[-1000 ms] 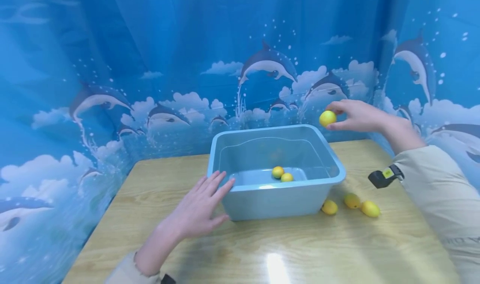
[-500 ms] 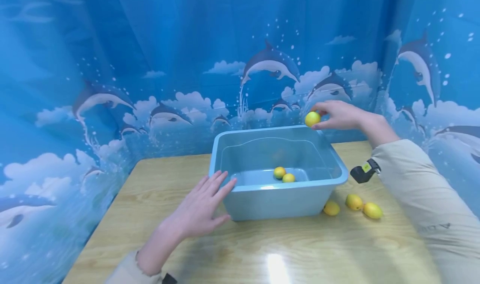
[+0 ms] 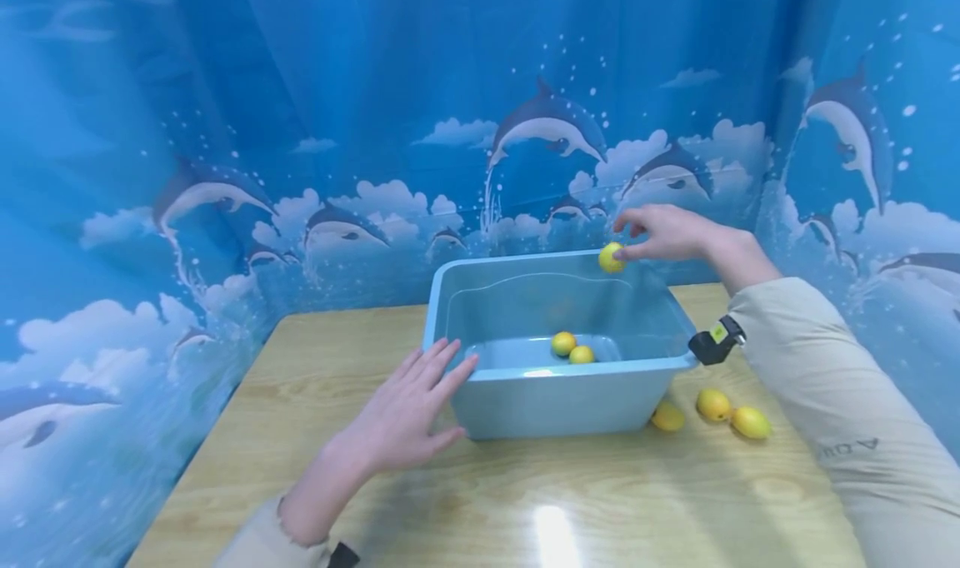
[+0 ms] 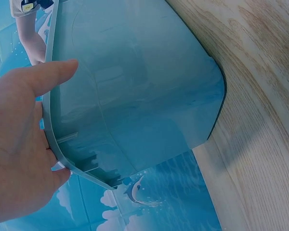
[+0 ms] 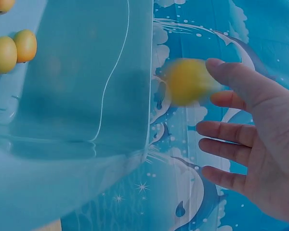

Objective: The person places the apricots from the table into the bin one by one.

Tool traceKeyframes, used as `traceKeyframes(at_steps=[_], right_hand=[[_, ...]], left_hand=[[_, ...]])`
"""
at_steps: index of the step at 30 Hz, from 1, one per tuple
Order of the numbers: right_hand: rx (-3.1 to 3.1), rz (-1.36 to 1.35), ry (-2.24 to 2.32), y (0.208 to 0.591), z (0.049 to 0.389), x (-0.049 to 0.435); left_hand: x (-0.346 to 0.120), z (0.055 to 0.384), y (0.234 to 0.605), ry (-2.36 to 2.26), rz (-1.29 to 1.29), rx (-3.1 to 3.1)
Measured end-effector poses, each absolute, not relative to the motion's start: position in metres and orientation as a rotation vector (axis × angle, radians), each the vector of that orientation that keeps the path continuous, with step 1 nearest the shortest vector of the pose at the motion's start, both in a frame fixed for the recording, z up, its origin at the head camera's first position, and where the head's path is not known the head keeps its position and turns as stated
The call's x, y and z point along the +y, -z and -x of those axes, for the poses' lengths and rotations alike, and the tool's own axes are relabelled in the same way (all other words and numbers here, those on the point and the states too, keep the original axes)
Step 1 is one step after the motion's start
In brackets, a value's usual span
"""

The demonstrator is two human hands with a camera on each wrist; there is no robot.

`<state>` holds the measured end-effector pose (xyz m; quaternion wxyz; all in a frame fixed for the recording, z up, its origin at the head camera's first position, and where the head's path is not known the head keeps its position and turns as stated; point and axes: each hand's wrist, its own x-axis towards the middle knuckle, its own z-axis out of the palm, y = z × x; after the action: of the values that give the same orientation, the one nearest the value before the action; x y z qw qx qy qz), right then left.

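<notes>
Right hand (image 3: 663,233): hanging high by the back right corner of the tub (image 3: 555,406), fingers spread, thumb standing apart from them. The yellow fruit (image 3: 611,257) is lying at the thumb tip in the head view and blurring in the right wrist view, so I am reading this as the drop. Whether the thumb is touching it, I cannot tell. The head view is showing it across the back rim, the wrist view just beyond the rim line; I am leaving its exact place uncertain.

Left hand (image 3: 401,414): fingers extending, slightly apart, at the front left corner, holding nothing. Rim contact is not showing clearly.

Inside, orange fruit (image 3: 564,343) and paler fruit (image 3: 582,355) are lying together. On the table (image 3: 322,360), right of the tub: corner fruit (image 3: 669,416), middle fruit (image 3: 714,404), end fruit (image 3: 751,422).

Technique (judgement): doing this well is calling for carrying the hand farther inward and lower before parting the thumb; dropping near the rim is risking a clipped edge and a bounce. Light left-hand pressure would be steadying the tub.
</notes>
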<state>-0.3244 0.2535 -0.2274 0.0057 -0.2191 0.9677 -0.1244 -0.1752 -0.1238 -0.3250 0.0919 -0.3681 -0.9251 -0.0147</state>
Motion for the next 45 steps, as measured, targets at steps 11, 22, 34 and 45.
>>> traceKeyframes(at_steps=[11,22,34,45], right_hand=[[3.027,0.71,0.347,0.23,0.305,0.267],[3.113,0.765,0.482,0.239,0.269,0.289],[3.208,0.744,0.491,0.263,0.234,0.323],[3.31,0.758,0.486,0.303,0.219,0.353]], left_hand=[[-0.125,0.175,0.326,0.051,1.107,-2.722],[-0.126,0.175,0.326,0.075,1.094,-2.715],[-0.124,0.175,0.326,0.084,1.101,-2.723],[-0.124,0.175,0.326,0.067,1.113,-2.713]])
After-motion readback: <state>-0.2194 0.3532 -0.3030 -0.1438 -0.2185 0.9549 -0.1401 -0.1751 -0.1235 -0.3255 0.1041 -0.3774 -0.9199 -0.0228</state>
